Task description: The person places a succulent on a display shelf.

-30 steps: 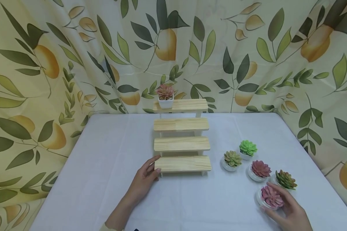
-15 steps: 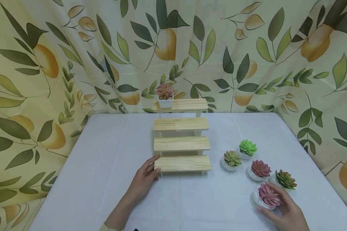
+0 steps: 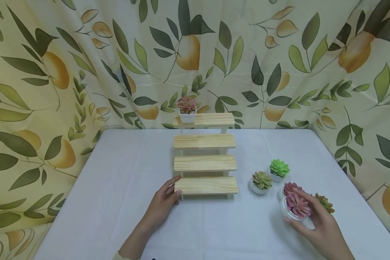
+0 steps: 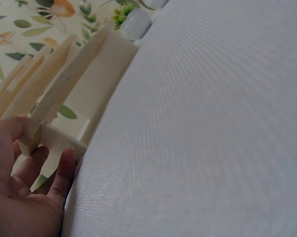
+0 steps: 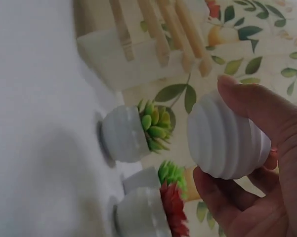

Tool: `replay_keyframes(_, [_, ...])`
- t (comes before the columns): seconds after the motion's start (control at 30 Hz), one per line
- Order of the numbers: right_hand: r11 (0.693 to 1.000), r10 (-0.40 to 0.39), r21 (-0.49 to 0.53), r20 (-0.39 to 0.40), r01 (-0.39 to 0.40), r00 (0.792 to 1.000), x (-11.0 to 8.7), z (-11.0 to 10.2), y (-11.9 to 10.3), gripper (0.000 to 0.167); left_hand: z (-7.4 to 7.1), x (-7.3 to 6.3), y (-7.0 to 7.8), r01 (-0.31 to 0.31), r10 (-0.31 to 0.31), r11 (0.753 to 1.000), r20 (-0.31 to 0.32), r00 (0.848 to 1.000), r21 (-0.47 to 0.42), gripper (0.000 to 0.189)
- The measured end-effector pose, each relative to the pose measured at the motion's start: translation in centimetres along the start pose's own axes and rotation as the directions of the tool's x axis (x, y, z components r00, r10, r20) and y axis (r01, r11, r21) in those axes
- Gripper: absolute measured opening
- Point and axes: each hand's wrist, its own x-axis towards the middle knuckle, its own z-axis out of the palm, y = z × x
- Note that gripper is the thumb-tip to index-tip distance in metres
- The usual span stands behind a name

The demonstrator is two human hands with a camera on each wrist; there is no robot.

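1. The right hand (image 3: 323,225) grasps the pink plant (image 3: 298,206), lower right of the head frame, above the cloth (image 3: 214,227).
2. The plant faces upward; its pot (image 5: 220,133) seems nearly upright, though partly hidden.
3. The left hand (image 3: 159,206) grips the left end of the stand (image 3: 205,163), mid-frame, its boards running lengthwise left to right.

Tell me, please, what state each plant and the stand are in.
Pink succulent: in the right hand, off the table.
Wooden stand: upright, gripped by the left hand.
Square-potted succulent: upright on the top tier.
Pale green succulent: upright on the table.
Bright green succulent: upright on the table.
Dark red succulent: upright, partly hidden.
Brown-green succulent: partly hidden, stance unclear.
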Motion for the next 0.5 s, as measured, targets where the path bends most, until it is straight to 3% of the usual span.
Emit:
replay_keyframes(0.13, [0.999,-0.033,0.008,0.004,0.033,0.999,2.1,0.1,-1.5,0.095,0.0,-0.1,0.0,-0.009,0.010,1.000,0.009,1.000,-0.016,0.052])
replay_keyframes(0.27, [0.993,-0.087,0.084,0.009,0.086,0.996,4.3,0.7,-2.6,0.095,-0.1,-0.1,0.1,-0.014,0.014,1.000,0.012,1.000,-0.028,0.051])
replay_keyframes(0.37, [0.981,-0.129,0.149,0.018,0.125,0.992,6.4,1.2,-3.0,0.098,-0.1,-0.1,0.1,-0.015,0.016,0.999,0.011,1.000,-0.035,0.052])
replay_keyframes(0.5, [0.975,-0.164,0.155,0.014,0.160,0.986,9.6,1.7,-3.5,0.098,-0.1,-0.1,0.0,-0.005,0.006,0.999,0.010,1.000,-0.037,0.052])
